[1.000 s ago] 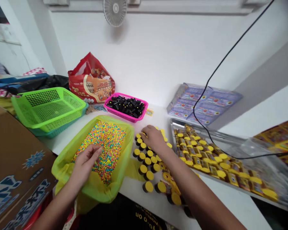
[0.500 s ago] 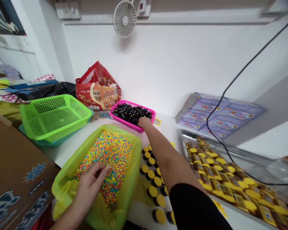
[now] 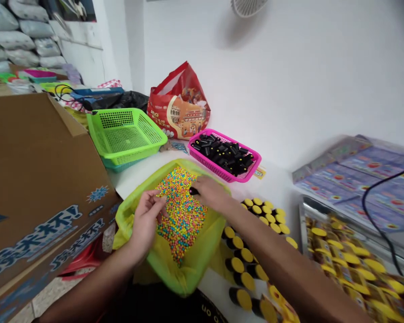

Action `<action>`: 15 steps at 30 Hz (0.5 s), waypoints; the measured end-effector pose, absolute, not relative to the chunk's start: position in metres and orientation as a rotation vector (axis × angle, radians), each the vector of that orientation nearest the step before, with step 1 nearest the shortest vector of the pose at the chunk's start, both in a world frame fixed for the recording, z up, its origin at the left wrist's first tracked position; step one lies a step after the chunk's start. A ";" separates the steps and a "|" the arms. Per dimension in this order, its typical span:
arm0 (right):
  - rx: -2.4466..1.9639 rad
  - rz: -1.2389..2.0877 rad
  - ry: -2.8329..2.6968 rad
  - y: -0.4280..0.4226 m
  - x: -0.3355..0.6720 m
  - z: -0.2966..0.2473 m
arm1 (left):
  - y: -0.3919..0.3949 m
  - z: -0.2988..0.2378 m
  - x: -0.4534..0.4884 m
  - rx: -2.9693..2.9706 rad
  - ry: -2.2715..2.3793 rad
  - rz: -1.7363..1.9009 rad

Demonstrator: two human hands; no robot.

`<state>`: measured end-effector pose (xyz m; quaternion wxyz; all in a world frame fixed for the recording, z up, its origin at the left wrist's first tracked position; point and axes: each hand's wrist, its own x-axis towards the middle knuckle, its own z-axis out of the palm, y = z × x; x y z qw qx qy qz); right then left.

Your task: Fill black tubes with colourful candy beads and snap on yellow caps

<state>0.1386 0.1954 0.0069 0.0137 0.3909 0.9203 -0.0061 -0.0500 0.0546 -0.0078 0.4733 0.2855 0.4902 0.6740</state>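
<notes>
My right hand [image 3: 211, 194] holds a small black tube [image 3: 194, 191] in its fingers, just above a heap of tiny multicoloured candy beads [image 3: 181, 215]. The beads fill a lime-green tray [image 3: 188, 273] lined with a yellow plastic bag. My left hand [image 3: 146, 220] hangs at the heap's left side, fingers curled and pinched together; anything between them is hidden. Black tubes with yellow caps [image 3: 235, 264] stand in rows on the white table to the right of the tray. More uncapped black tubes lie in a pink basket [image 3: 224, 175] behind the tray.
A metal tray [image 3: 343, 251] of yellow-capped packaged tubes lies at the right, beside stacked purple printed cards [image 3: 357, 179] and a black cable. A cardboard box [image 3: 43, 179] stands at the left. Behind are a green basket [image 3: 124, 134] and a red printed bag [image 3: 178, 103].
My right hand has come back from the pink basket and now holds a black tube above the beads. The view has swung left, and my left hand has shifted slightly.
</notes>
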 end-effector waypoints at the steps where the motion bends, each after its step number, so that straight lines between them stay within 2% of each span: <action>1: 1.197 -0.012 2.851 0.191 0.128 0.001 | 0.054 -0.008 -0.050 0.705 1.194 1.637; 11: 1.315 -0.309 2.921 0.168 0.115 -0.002 | 0.047 -0.015 -0.057 0.758 1.110 1.588; 15: 1.485 -0.575 3.183 0.138 0.135 0.002 | 0.044 -0.015 -0.050 1.012 1.146 1.582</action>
